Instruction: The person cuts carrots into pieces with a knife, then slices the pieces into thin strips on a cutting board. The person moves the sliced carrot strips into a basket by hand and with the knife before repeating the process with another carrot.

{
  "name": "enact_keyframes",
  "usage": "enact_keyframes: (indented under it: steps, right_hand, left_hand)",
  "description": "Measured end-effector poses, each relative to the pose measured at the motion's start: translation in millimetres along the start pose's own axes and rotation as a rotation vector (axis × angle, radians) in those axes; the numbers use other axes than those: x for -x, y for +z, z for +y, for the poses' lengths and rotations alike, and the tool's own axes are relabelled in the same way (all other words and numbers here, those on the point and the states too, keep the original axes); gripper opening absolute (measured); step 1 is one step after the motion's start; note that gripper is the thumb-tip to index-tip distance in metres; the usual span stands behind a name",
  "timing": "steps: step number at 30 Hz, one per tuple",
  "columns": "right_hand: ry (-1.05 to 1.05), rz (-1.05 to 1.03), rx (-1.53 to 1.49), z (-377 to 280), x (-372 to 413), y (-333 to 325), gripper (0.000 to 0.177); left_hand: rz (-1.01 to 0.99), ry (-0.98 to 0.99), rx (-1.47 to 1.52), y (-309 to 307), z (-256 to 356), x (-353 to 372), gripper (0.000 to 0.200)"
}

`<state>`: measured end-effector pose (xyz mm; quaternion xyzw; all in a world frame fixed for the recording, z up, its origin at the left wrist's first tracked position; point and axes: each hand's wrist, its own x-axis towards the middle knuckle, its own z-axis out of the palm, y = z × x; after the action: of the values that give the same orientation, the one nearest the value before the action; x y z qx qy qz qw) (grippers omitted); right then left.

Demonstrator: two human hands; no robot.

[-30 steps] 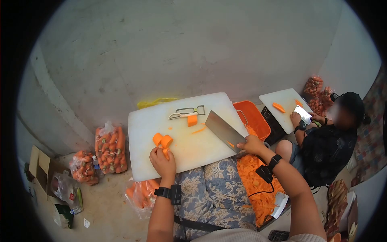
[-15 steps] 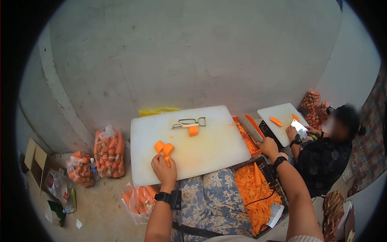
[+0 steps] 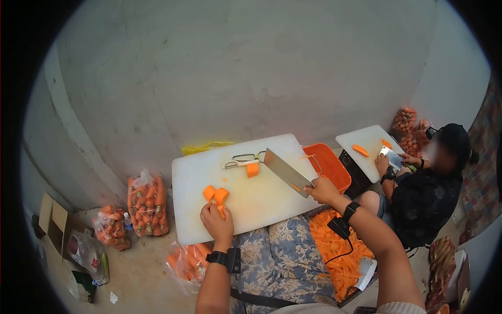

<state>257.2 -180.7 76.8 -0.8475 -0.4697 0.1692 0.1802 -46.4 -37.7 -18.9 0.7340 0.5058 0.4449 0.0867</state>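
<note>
My left hand [image 3: 217, 222] is closed on a piece of carrot [image 3: 221, 210] near the front left of the white cutting board [image 3: 191, 222]. Two thick carrot chunks, one [image 3: 209, 192] beside the other [image 3: 221, 196], lie just past its fingertips. My right hand [image 3: 323, 191] grips a cleaver [image 3: 286, 171] by the handle, its broad blade tilted over the board's right side. Another carrot chunk [image 3: 252, 169] sits farther back, against a peeler [image 3: 237, 164] with a white handle. A second peeler [image 3: 248, 156] lies behind it.
An orange basket [image 3: 334, 167] stands right of the board. Carrot shavings [image 3: 342, 264] fill a container below my right arm. Bagged carrots [image 3: 148, 204] are on the floor at left. A co-worker [image 3: 426, 196] holds a cleaver [image 3: 392, 157] at another board [image 3: 366, 137].
My right hand has brought the cleaver leftward from beside the basket to over the board. My left hand stays on the carrot piece. The whole view has shifted slightly.
</note>
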Motion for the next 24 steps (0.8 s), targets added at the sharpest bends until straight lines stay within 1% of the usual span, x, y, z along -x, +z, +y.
enact_keyframes:
  steps: [1, 3, 4, 6, 8, 10, 12, 13, 15, 16, 17, 18, 19, 20, 21, 22, 23, 24]
  right_hand:
    - [-0.003, 0.004, -0.006, 0.5, -2.1, 2.1, 0.040]
    - [0.059, -0.056, -0.140, 1.2, -4.7, 4.8, 0.040]
    - [0.059, -0.057, -0.142, 3.5, -6.6, 3.6, 0.040]
    - [0.204, -0.119, -0.331, 14.7, -12.8, -3.7, 0.038]
    - [0.252, -0.124, -0.332, 27.3, -18.1, -12.4, 0.037]
    - [0.295, -0.129, -0.328, 46.5, -25.3, -21.2, 0.035]
    - [0.245, 0.033, -0.167, 71.1, -32.0, -24.6, 0.038]
    - [0.285, 0.092, -0.175, 82.8, -33.5, -24.7, 0.033]
    - [0.275, 0.199, 0.021, 100.7, -34.9, -29.6, 0.035]
    - [0.279, 0.193, 0.021, 107.8, -33.4, -31.4, 0.035]
    - [0.317, 0.238, 0.057, 111.1, -30.5, -34.3, 0.035]
    - [0.356, 0.282, 0.091, 111.1, -25.6, -35.3, 0.035]
    - [0.360, 0.270, 0.089, 110.6, -20.4, -33.3, 0.035]
    - [0.286, 0.322, 0.100, 110.1, -15.9, -31.9, 0.036]
    - [0.208, 0.365, 0.112, 105.6, -8.9, -31.7, 0.036]
    - [0.196, 0.343, 0.041, 83.4, 4.1, -35.4, 0.037]
    - [0.255, 0.264, 0.055, 55.7, 15.9, -42.3, 0.037]
    - [0.180, 0.254, 0.073, 44.2, 23.4, -39.4, 0.036]
  left_hand:
    - [0.003, -0.003, 0.006, 0.4, 0.3, 0.2, 0.028]
    - [0.005, -0.005, 0.009, 0.8, -0.6, -0.8, 0.028]
    - [0.003, 0.005, 0.012, 1.0, -0.9, -0.6, 0.028]
    - [-0.005, 0.012, 0.015, 1.7, -1.0, 0.0, 0.028]
    - [0.027, 0.038, 0.017, 1.6, -0.3, 0.2, 0.027]
    - [0.016, 0.030, 0.027, -0.3, 2.1, -0.1, 0.026]
    - [0.004, 0.022, 0.028, -2.7, 0.9, -0.2, 0.025]
    - [0.012, 0.030, 0.029, -1.9, 0.5, -0.3, 0.024]
    - [0.017, 0.035, 0.030, -2.5, 2.7, -1.1, 0.024]
    - [0.031, 0.092, -0.022, -4.7, 4.5, -1.1, 0.022]
    - [0.044, 0.152, -0.073, -5.4, 6.2, -1.9, 0.021]
    - [0.037, 0.153, -0.075, -4.4, 6.4, -1.6, 0.021]
    - [-0.027, 0.180, -0.009, -3.8, 5.7, 0.0, 0.022]
    - [-0.088, 0.197, 0.056, -3.5, 5.1, 3.3, 0.023]
    - [-0.098, 0.178, 0.042, -3.8, 6.7, 5.5, 0.023]
    - [-0.136, 0.259, 0.062, -4.7, 8.1, 7.1, 0.026]
    - [-0.180, 0.344, 0.080, -7.3, 7.4, 9.5, 0.029]
    - [-0.198, 0.330, 0.058, -10.7, 9.5, 11.4, 0.029]
